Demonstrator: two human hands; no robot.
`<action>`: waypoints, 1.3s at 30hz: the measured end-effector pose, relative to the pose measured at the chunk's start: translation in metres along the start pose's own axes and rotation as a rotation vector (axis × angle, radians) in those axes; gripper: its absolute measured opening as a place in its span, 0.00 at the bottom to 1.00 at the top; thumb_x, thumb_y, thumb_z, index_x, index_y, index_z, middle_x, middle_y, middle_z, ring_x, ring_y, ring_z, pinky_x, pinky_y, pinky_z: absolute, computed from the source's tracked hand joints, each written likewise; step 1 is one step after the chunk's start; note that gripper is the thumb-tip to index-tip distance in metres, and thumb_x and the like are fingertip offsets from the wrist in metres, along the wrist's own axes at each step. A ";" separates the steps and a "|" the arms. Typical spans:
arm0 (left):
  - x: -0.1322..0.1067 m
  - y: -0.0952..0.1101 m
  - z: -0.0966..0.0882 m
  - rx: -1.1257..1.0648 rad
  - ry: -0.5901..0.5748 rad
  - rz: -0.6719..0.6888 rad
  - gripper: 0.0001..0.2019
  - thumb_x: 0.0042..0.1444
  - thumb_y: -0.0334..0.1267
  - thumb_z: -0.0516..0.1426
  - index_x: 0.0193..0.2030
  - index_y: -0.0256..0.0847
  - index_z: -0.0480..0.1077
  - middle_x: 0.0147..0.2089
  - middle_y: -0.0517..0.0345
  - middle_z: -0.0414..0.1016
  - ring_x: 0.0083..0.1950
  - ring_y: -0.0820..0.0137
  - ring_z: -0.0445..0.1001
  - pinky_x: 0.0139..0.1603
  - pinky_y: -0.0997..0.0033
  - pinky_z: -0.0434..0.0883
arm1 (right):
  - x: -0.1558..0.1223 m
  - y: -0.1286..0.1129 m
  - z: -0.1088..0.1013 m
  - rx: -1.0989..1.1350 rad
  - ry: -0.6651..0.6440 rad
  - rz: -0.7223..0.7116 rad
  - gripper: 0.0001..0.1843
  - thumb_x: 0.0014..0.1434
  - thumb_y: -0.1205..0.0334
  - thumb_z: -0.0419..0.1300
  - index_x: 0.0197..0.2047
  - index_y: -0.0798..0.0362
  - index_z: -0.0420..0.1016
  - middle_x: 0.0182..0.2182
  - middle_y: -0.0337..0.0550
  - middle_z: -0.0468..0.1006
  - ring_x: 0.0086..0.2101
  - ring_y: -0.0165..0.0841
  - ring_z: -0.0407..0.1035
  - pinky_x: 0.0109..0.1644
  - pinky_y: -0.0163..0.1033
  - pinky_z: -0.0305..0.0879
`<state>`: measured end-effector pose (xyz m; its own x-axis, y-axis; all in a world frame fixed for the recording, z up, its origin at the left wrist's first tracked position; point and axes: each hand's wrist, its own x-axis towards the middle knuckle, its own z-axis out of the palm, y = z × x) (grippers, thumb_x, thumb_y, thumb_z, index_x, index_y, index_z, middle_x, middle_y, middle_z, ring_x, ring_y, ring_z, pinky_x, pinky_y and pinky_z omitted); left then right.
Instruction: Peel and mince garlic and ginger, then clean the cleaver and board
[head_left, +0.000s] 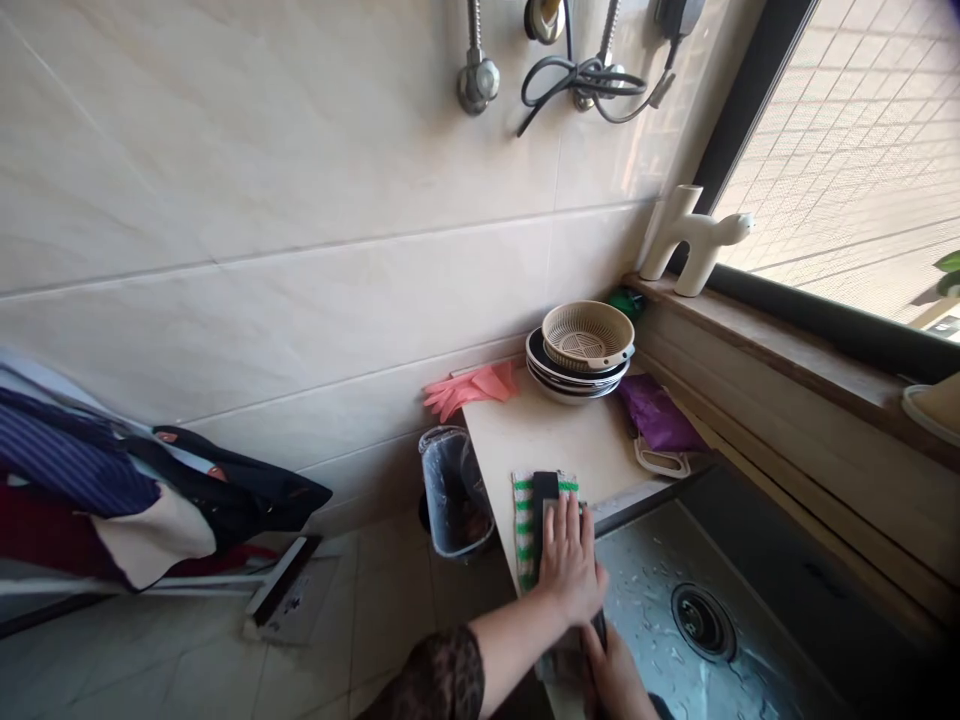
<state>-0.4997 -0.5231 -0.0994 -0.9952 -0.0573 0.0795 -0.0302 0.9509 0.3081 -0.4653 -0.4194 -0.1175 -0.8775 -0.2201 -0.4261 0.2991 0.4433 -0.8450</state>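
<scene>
My left hand [570,560], in a leopard-print sleeve, lies flat with its fingers on a dark flat tool [546,490], possibly a blade. That tool rests on a white cloth with green stripes [525,535] at the edge of a pale counter board [547,430]. Below it, my right hand [611,675] closes around a dark handle [598,628]. The left hand hides the handle's link to the flat tool, so I cannot tell whether they are one piece.
A steel sink [675,570] with a round drain lies right of my hands. A woven basket [587,335] sits on stacked plates, near pink rubber gloves [472,388], a purple bag [652,415] and a small bin [454,490]. Hanging clothes [75,470] fill the left.
</scene>
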 end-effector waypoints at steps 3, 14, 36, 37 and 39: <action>0.040 -0.014 -0.027 -0.097 0.014 -0.094 0.31 0.57 0.42 0.50 0.66 0.31 0.52 0.70 0.39 0.45 0.71 0.53 0.43 0.67 0.50 0.50 | 0.019 -0.044 -0.007 0.042 -0.061 0.056 0.17 0.52 0.45 0.49 0.28 0.50 0.64 0.12 0.33 0.62 0.13 0.33 0.61 0.18 0.38 0.59; -0.068 -0.032 -0.081 -1.013 0.224 -0.429 0.20 0.59 0.54 0.49 0.30 0.39 0.67 0.28 0.55 0.72 0.33 0.66 0.71 0.37 0.70 0.67 | -0.044 -0.067 0.030 -0.663 0.203 -0.702 0.22 0.60 0.72 0.43 0.55 0.54 0.63 0.37 0.50 0.74 0.32 0.36 0.73 0.31 0.36 0.69; -0.086 -0.058 0.007 -1.485 0.025 -0.827 0.32 0.45 0.68 0.55 0.41 0.38 0.67 0.13 0.67 0.62 0.13 0.72 0.61 0.17 0.73 0.59 | 0.099 -0.085 0.088 -0.917 -0.025 -0.877 0.31 0.63 0.54 0.49 0.63 0.66 0.58 0.65 0.58 0.55 0.65 0.45 0.43 0.66 0.50 0.45; -0.093 -0.055 0.007 -1.511 0.033 -0.814 0.31 0.44 0.67 0.57 0.39 0.38 0.66 0.15 0.66 0.64 0.14 0.72 0.62 0.18 0.74 0.60 | 0.100 -0.081 0.088 -0.919 -0.026 -0.894 0.31 0.63 0.54 0.49 0.64 0.66 0.57 0.66 0.58 0.54 0.66 0.44 0.42 0.67 0.50 0.44; -0.109 -0.050 0.008 -1.596 0.010 -0.808 0.28 0.43 0.65 0.59 0.35 0.39 0.65 0.17 0.65 0.66 0.15 0.73 0.64 0.18 0.75 0.60 | 0.102 -0.078 0.089 -0.920 -0.021 -0.923 0.31 0.62 0.55 0.49 0.64 0.65 0.57 0.66 0.57 0.52 0.66 0.44 0.40 0.67 0.50 0.43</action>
<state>-0.3906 -0.5623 -0.1309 -0.7797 -0.3211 -0.5376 -0.3449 -0.4963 0.7967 -0.5449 -0.5535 -0.1240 -0.6119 -0.7708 0.1772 -0.7793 0.5495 -0.3012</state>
